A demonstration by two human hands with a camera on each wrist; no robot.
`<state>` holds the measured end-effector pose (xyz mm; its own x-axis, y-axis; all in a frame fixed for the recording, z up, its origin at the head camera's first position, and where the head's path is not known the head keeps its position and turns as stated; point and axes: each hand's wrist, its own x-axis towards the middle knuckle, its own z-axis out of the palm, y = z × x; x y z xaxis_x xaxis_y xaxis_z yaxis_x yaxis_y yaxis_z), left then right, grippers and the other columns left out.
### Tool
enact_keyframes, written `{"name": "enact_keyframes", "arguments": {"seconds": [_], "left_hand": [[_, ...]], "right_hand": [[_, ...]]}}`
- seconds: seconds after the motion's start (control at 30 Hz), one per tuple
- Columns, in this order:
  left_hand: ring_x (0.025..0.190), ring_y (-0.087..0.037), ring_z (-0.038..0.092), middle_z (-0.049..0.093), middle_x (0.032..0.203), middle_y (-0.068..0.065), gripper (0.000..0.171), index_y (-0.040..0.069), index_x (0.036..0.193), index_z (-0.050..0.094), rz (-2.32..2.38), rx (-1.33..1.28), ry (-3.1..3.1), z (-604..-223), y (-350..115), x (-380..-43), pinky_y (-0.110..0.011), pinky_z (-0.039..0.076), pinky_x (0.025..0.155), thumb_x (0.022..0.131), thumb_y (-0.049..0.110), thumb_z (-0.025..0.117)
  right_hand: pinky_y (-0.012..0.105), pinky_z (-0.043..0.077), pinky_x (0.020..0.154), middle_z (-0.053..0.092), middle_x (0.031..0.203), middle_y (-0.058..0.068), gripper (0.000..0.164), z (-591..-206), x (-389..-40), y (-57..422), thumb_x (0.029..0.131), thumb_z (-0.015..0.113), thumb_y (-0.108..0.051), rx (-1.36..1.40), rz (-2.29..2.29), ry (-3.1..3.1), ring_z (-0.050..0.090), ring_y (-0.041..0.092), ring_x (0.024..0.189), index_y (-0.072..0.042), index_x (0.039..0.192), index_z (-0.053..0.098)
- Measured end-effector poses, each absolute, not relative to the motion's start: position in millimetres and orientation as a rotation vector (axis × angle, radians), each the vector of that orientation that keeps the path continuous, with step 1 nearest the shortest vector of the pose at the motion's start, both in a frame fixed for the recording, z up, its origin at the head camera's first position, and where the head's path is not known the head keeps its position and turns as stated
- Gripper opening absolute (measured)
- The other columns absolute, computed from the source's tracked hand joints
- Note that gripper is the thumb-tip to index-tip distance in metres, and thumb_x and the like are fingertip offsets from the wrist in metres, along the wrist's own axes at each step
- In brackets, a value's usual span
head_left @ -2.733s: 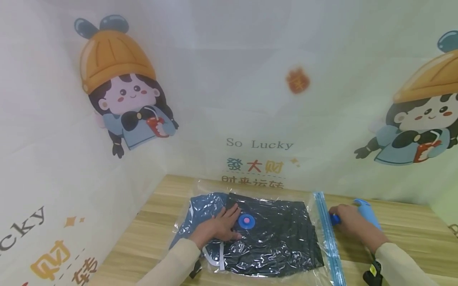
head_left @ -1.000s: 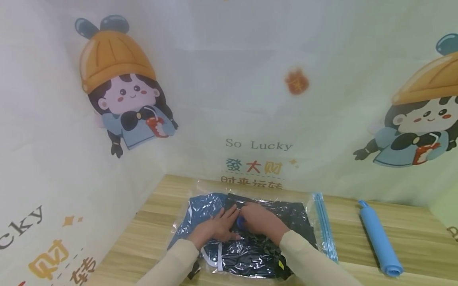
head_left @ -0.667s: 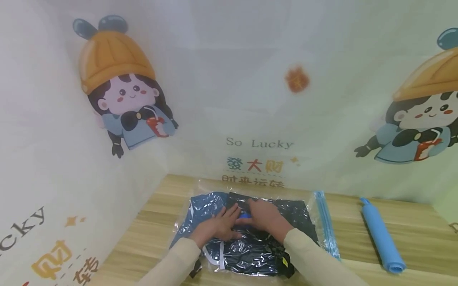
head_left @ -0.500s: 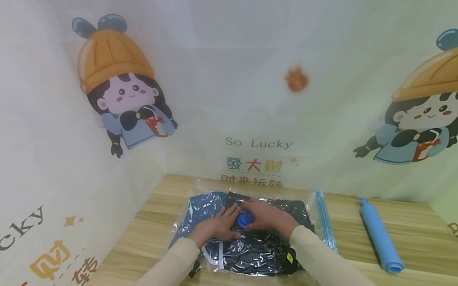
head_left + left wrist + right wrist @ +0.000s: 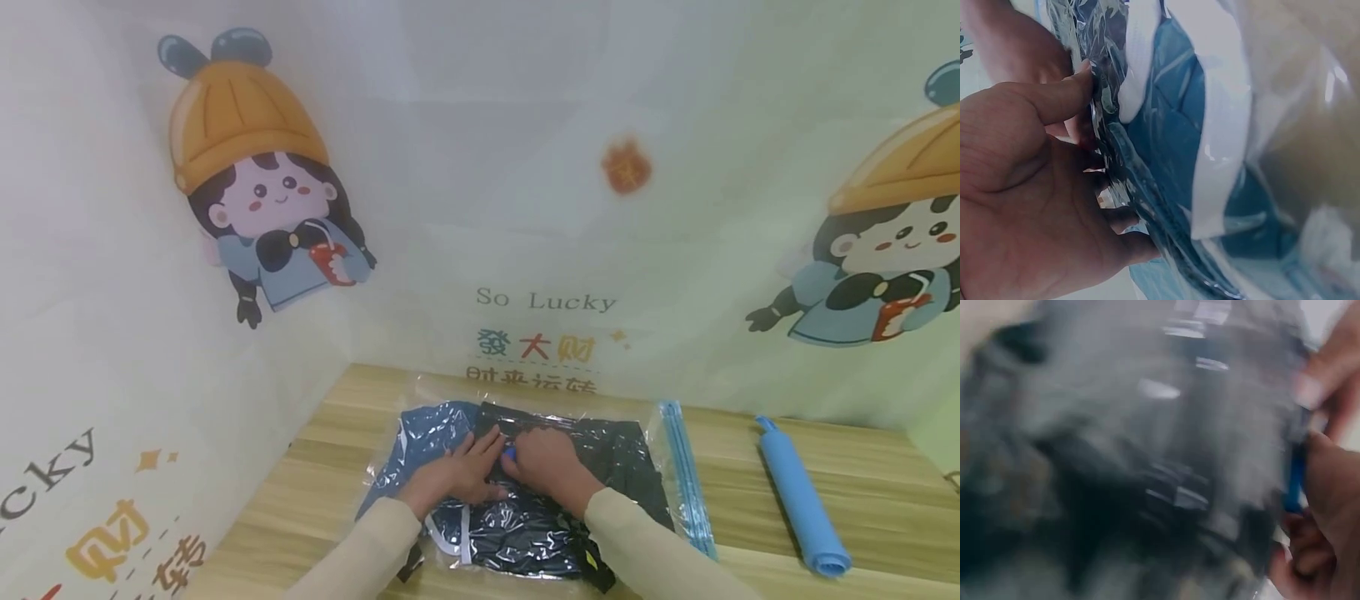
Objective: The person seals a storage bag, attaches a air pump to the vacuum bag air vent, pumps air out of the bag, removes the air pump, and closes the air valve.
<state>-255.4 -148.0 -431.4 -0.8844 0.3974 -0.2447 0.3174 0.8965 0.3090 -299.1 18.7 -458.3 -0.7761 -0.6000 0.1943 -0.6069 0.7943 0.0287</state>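
A clear plastic vacuum storage bag (image 5: pixel 517 542) lies flat on the table with folded dark and blue clothes inside. My left hand (image 5: pixel 461 475) rests on it with fingers spread, pressing beside the valve. The left wrist view shows the left palm (image 5: pixel 1035 187) over the bag's blue cloth and white trim. My right hand (image 5: pixel 551 467) is curled round a blue round cap (image 5: pixel 511 452) sitting at the valve, mostly hidden under the fingers. In the right wrist view a sliver of the blue cap (image 5: pixel 1296 478) shows between the fingers, above blurred dark cloth.
A light blue hand pump (image 5: pixel 806 500) lies on the wooden table (image 5: pixel 738 467) to the right of the bag. The bag's blue zip edge (image 5: pixel 686 483) faces it. A printed cloth backdrop (image 5: pixel 487 208) stands behind and at the left.
My right hand has brought the blue cap from beside the pump onto the valve. Half a second ago its fingers were looser round the cap; now they curl tighter. The left hand stays put.
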Motion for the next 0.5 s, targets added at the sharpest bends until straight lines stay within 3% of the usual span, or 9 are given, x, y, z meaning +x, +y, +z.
{"name": "enact_keyframes", "arguments": {"seconds": [0.1, 0.17, 0.23, 0.3, 0.4, 0.5], "left_hand": [[0.147, -0.047, 0.018, 0.018, 0.167, -0.012, 0.083, 0.003, 0.159, 0.028, 0.405, 0.529, 2.762, -430.6, -148.6, -256.4, -0.067, 0.023, 0.112, 0.096, 0.038, 0.069], [0.148, -0.047, 0.017, 0.017, 0.167, -0.012, 0.083, 0.003, 0.159, 0.027, 0.424, 0.526, 2.758, -431.2, -148.7, -256.6, -0.067, 0.022, 0.112, 0.096, 0.037, 0.069], [0.148, -0.046, 0.017, 0.017, 0.167, -0.012, 0.082, 0.004, 0.159, 0.027, 0.422, 0.528, 2.756, -431.5, -148.3, -256.3, -0.067, 0.022, 0.112, 0.096, 0.037, 0.069], [0.148, -0.046, 0.017, 0.017, 0.167, -0.012, 0.082, 0.004, 0.159, 0.028, 0.409, 0.535, 2.752, -432.1, -147.9, -255.5, -0.067, 0.023, 0.112, 0.097, 0.037, 0.068], [0.148, -0.046, 0.018, 0.018, 0.167, -0.012, 0.081, 0.005, 0.160, 0.028, 0.382, 0.536, 2.751, -431.0, -147.4, -255.0, -0.067, 0.024, 0.112, 0.097, 0.037, 0.068], [0.148, -0.046, 0.017, 0.018, 0.167, -0.011, 0.080, 0.006, 0.160, 0.028, 0.369, 0.528, 2.751, -430.1, -147.7, -255.1, -0.066, 0.024, 0.112, 0.098, 0.038, 0.067]], "right_hand": [[0.039, 0.051, 0.048, 0.050, 0.053, 0.002, 0.056, -462.2, -298.1, 10.6, 0.101, 0.048, -0.052, 0.740, -0.103, -2.859, 0.052, 0.020, 0.049, -0.014, 0.060, 0.055], [0.042, 0.054, 0.054, 0.056, 0.058, 0.004, 0.064, -461.5, -297.9, 9.8, 0.099, 0.044, -0.064, 0.674, -0.145, -2.920, 0.057, 0.022, 0.055, -0.013, 0.065, 0.062], [0.047, 0.057, 0.065, 0.066, 0.072, 0.008, 0.071, -460.1, -298.4, 13.1, 0.094, 0.044, -0.074, 0.668, -0.118, -2.976, 0.066, 0.026, 0.069, -0.010, 0.086, 0.072], [0.052, 0.057, 0.077, 0.072, 0.097, 0.013, 0.079, -456.3, -298.2, 19.1, 0.090, 0.047, -0.078, 0.726, -0.020, -3.012, 0.069, 0.032, 0.089, -0.006, 0.112, 0.071], [0.053, 0.054, 0.088, 0.065, 0.122, 0.014, 0.073, -448.7, -298.7, 30.0, 0.091, 0.064, -0.064, 0.945, 0.233, -3.002, 0.065, 0.034, 0.108, -0.007, 0.136, 0.059], [0.046, 0.053, 0.091, 0.061, 0.121, 0.009, 0.052, -439.3, -299.8, 38.1, 0.089, 0.079, -0.035, 1.224, 0.423, -2.934, 0.061, 0.026, 0.107, -0.010, 0.132, 0.063]]}}
